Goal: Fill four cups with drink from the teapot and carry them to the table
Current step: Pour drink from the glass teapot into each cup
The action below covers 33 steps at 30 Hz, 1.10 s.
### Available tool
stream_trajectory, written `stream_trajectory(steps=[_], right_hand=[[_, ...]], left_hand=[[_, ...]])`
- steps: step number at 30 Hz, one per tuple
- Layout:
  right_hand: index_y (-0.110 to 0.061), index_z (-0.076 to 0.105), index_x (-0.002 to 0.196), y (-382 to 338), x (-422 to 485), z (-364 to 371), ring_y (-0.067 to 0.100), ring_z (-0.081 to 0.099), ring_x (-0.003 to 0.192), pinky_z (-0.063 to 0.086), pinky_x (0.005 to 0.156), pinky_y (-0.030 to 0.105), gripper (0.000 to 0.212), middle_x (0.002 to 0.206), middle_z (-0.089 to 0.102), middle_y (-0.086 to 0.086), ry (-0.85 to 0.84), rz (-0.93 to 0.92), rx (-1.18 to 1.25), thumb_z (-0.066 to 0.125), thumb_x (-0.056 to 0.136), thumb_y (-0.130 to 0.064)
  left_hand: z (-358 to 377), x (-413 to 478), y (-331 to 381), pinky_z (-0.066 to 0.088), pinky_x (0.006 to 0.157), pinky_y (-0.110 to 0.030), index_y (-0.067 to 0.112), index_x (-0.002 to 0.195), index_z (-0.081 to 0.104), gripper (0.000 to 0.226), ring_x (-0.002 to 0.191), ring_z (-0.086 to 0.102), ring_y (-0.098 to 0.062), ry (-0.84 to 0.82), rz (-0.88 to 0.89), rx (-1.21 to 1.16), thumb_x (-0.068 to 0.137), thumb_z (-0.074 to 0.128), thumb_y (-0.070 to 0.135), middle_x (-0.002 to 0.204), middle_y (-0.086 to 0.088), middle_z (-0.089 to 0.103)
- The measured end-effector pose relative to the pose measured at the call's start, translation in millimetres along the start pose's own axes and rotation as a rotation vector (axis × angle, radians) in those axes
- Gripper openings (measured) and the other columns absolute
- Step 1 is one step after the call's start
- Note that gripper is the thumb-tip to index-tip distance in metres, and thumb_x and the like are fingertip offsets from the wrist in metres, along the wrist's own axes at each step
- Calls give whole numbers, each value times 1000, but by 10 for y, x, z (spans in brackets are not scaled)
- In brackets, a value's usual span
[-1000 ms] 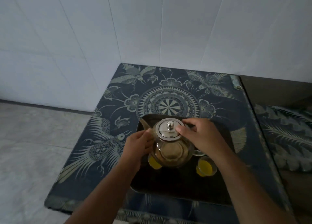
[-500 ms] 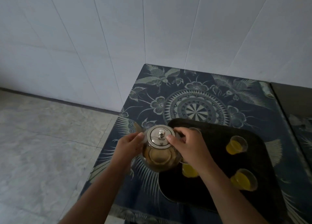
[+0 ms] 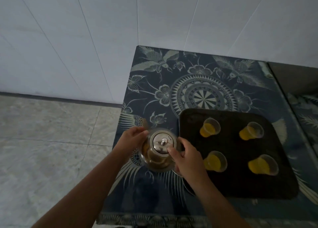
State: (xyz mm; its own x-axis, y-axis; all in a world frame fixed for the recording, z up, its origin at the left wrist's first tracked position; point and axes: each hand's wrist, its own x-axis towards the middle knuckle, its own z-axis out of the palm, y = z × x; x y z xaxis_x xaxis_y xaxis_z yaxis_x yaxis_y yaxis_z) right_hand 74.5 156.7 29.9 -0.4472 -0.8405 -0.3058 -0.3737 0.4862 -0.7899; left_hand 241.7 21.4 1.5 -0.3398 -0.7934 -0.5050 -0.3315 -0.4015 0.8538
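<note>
Pouring looked finished: all four cups (image 3: 210,129) on the dark tray (image 3: 232,186) at the lower right of the frame held yellow drink, none of them full, and they stood upright and apart from one another. Just left of the tray, at lower centre, the glass teapot (image 3: 159,160) sat between both hands over the patterned cloth (image 3: 203,97). Whether its base touched the cloth could not be told. The left hand (image 3: 132,140) clasped the pot's left side below the spout. The right hand (image 3: 187,160) gripped its right side, where the handle was hidden, with the thumb pressed on the steel lid (image 3: 162,141). Brownish drink showed inside the pot. The next move, as I judged it, was to set the pot down, free both hands and lift the tray level.
</note>
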Motion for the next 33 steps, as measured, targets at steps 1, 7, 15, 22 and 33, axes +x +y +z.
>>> stream_trajectory(steps=[1,7,15,22,33], right_hand=[[-24,44,147,10,-14,60,20,73,92,61,77,36,68,105,74,3,2,31,28,60,89,-57],[-22,46,142,30,-114,397,17,72,61,61,57,36,59,79,73,-1,48,90,137,65,91,-44],[-24,45,137,28,-231,724,17,70,53,54,44,26,52,76,74,-5,55,86,215,67,91,-36],[-21,45,137,-18,-177,822,14,69,56,53,49,23,52,76,71,-3,66,37,157,67,92,-35],[-22,45,135,-54,-114,720,3,66,97,56,82,27,61,110,70,-9,59,23,-56,67,86,-51]], left_hand=[[-32,44,-11,52,107,-54,7,124,68,27,108,71,-31,-17,1,17,101,64,19,113,-14,75],[-205,211,-65,55,101,-52,11,122,69,24,104,71,-30,-95,-1,102,101,63,19,111,-13,74],[-420,321,-129,56,86,-42,10,118,73,21,94,73,-27,-184,30,92,101,62,15,104,-13,77],[-540,373,-283,55,100,-54,16,115,75,20,107,72,-39,-176,32,56,103,60,13,109,-15,78],[-518,398,-268,55,100,-55,15,114,74,21,110,71,-44,-174,10,28,104,56,11,111,-21,77]])
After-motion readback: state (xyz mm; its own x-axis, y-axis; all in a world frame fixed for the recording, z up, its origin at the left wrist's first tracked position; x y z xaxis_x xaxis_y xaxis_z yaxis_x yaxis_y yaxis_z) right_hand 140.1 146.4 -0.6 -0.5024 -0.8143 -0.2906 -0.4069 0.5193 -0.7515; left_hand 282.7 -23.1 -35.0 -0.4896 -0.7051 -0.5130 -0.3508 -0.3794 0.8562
